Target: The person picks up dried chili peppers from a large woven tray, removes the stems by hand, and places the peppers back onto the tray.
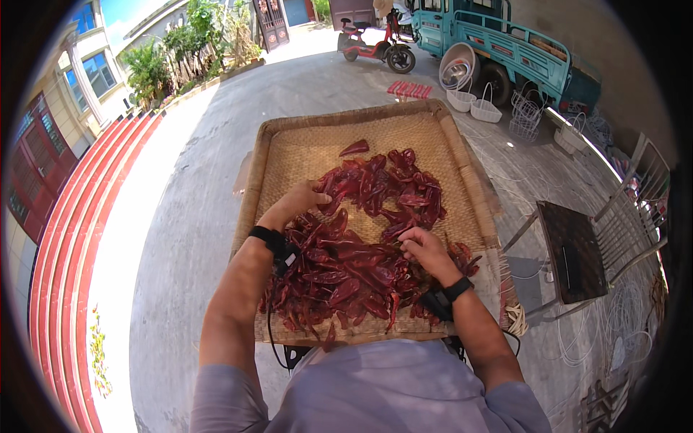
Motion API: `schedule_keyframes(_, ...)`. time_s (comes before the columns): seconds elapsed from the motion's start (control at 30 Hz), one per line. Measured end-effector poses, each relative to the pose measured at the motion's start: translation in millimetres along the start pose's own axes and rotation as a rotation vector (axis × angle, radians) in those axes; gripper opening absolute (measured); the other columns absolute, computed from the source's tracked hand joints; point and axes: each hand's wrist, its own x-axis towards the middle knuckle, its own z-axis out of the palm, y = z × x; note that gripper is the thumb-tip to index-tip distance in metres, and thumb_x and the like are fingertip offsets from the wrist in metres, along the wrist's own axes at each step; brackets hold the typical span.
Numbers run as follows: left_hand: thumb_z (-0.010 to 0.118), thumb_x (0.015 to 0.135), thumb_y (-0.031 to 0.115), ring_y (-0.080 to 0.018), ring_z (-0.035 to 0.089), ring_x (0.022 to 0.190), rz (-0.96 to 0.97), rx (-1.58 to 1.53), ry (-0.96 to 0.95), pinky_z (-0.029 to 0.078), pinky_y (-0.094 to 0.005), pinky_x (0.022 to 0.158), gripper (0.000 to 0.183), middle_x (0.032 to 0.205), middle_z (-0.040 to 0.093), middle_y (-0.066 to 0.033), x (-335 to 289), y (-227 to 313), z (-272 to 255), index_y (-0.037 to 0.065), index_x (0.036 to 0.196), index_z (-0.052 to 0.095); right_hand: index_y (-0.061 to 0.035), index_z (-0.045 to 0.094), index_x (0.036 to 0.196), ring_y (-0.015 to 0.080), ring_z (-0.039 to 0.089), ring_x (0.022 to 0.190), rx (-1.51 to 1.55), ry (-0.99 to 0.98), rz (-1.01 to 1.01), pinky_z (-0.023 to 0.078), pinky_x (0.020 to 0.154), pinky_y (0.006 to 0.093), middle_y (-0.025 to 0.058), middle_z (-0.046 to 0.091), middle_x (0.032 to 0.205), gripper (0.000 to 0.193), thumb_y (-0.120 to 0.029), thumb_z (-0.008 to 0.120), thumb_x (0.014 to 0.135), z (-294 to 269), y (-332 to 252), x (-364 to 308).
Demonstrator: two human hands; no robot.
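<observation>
Picking through red peppers (pixel 346 278) by hand in a shallow woven tray (pixel 343 117), apparently partway along, judging by two heaps: a broad one across the near side, and a smaller arched one (pixel 372 180) toward the middle and right. Close to the tray's far rim, one lone pepper (pixel 354 148), apart from the rest. Left hand (pixel 307 196) at the left end of the arched heap, fingers bent down against the peppers; firm grasp or mere touch, cannot tell. Right hand (pixel 426 251) at the right, between the heaps, fingers curled and thumb close to forefinger, seemingly pinching something small, perhaps a stem; too small to tell. Probably called for next: a light fingertip grip on single pods, without dragging neighbours along. Containers beyond, at far right beside a blue truck (pixel 431 25): a wide basin (pixel 468 52) with a shiny bowl-like item (pixel 456 72) inside; just nearer, two white handled baskets (pixel 486 111); farther right, a wire basket (pixel 525 128), contents not clear.
</observation>
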Motion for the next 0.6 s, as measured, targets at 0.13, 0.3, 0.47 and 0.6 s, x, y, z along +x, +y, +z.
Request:
schedule_keyframes(0.13, 0.062, 0.084, 0.020, -0.0096, 0.055, 0.059, -0.071, -0.447, 0.307, 0.041, -0.0233, 0.050, 0.022, 0.083, 0.062, -0.0024, 4.9, -18.5, -8.4, 0.004, 0.100, 0.060, -0.0039, 0.057, 0.102, 0.0095, 0.058, 0.067, 0.001, -0.025, 0.006, 0.047, 0.062, 0.0246, 0.0048, 0.060, 0.087, 0.017, -0.013, 0.053, 0.088, 5.8, -2.1, 2.0)
schedule_keyframes(0.3, 0.060, 0.086, 0.019, -0.0092, 0.053, 0.054, -0.075, -0.531, 0.380, 0.034, -0.0225, 0.042, 0.016, 0.073, 0.061, -0.0019, 8.1, -40.6, -5.5, 0.006, 0.094, 0.061, -0.0038, 0.057, 0.103, 0.0096, 0.058, 0.068, -0.001, -0.032, 0.012, 0.047, 0.063, 0.0245, 0.0047, 0.060, 0.088, 0.017, -0.013, 0.053, 0.089, 6.6, -2.0, 1.5)
schedule_keyframes(0.47, 0.063, 0.084, 0.019, -0.0106, 0.055, 0.056, -0.192, -0.473, 0.173, 0.041, -0.0233, 0.048, 0.018, 0.072, 0.061, -0.0053, 4.7, -38.1, -8.4, 0.003, 0.089, 0.059, -0.0038, 0.056, 0.103, 0.0095, 0.058, 0.069, 0.016, -0.035, -0.004, 0.047, 0.063, 0.0242, 0.0048, 0.060, 0.088, 0.018, -0.014, 0.052, 0.089, 3.5, 3.5, 1.8)
schedule_keyframes(0.6, 0.067, 0.080, 0.021, -0.0160, 0.060, 0.068, -0.041, -0.614, 0.428, 0.048, -0.0264, 0.060, 0.030, 0.081, 0.063, -0.0118, 4.9, -26.7, 1.9, -0.003, 0.096, 0.059, -0.0040, 0.056, 0.104, 0.0095, 0.057, 0.069, 0.007, -0.030, 0.008, 0.047, 0.064, 0.0241, 0.0049, 0.060, 0.088, 0.018, -0.014, 0.052, 0.089, 2.9, 1.1, 0.7)
